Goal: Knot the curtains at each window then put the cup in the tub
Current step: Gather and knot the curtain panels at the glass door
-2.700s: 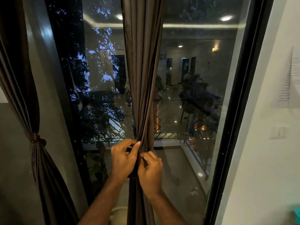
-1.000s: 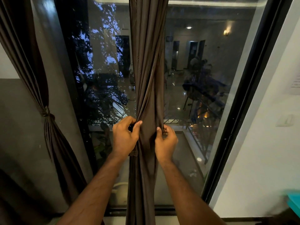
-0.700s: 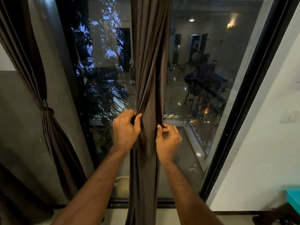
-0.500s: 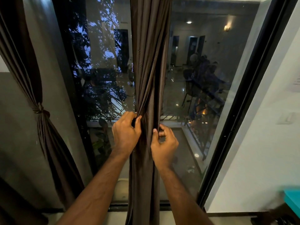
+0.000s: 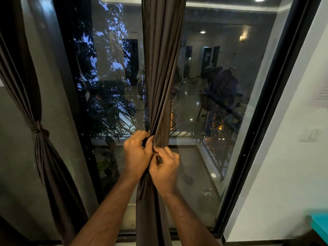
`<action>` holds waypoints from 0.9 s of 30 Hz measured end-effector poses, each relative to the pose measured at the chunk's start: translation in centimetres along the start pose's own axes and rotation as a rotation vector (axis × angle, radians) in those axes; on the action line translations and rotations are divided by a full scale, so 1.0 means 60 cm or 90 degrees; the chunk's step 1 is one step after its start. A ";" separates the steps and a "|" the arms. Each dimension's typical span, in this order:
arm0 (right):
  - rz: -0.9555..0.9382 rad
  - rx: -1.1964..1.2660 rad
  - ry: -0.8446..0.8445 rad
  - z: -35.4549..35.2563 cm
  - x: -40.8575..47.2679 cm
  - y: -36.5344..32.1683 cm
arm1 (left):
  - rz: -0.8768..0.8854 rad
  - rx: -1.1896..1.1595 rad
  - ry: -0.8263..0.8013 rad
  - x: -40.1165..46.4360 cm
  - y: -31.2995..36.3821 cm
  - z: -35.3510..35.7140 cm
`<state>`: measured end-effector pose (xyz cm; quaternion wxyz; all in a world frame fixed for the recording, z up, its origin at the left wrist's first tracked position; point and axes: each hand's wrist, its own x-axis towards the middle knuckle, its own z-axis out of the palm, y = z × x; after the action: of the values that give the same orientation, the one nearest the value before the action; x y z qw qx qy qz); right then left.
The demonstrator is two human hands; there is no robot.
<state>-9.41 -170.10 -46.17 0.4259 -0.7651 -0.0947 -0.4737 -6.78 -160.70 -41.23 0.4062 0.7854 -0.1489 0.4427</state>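
Curtain, brown, hangs gathered at centre of the window. Left hand grip: fingers curled round the bunched fabric. Right hand grip: fingers pinching folds just beside it, hands touching. Second curtain at left is already knotted.

right hand back in tight against left hand, was out on curtain's far edge a sec ago. curtain bunched narrow again between both grips, not spread flat. head tipped up a bit, more ceiling reflection in window.
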 end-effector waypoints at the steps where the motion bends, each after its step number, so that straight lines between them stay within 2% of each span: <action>1: 0.002 0.003 -0.004 0.003 0.001 0.001 | -0.011 -0.037 0.000 0.000 -0.003 0.000; 9: 0.020 0.018 -0.025 0.029 0.000 0.006 | -0.075 -0.189 -0.041 0.001 -0.015 -0.007; 14: -0.011 0.015 -0.054 0.038 0.006 0.004 | -0.053 -0.172 -0.034 0.006 -0.012 -0.015; 17: -0.027 0.114 -0.101 0.025 0.010 0.010 | -0.049 -0.147 -0.049 0.017 -0.027 -0.024; 19: 0.063 0.216 -0.020 0.016 0.023 0.021 | -0.058 -0.160 -0.068 0.021 -0.035 -0.030; 21: 0.208 0.251 0.059 0.012 0.048 0.041 | -0.073 -0.187 -0.089 0.020 -0.038 -0.035; 24: 0.434 0.375 -0.039 0.016 0.092 0.075 | -0.084 -0.200 -0.118 0.020 -0.040 -0.039; 25: 0.470 0.428 -0.080 0.015 0.102 0.088 | -0.085 -0.205 -0.122 0.020 -0.042 -0.040; 27: 0.462 0.447 -0.122 0.010 0.109 0.106 | -0.090 -0.213 -0.122 0.020 -0.043 -0.043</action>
<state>-2.03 -175.28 -44.55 0.7834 -0.5996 -0.0152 -0.1628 -6.02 -156.94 -40.83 0.5449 0.7541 -0.2027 0.3055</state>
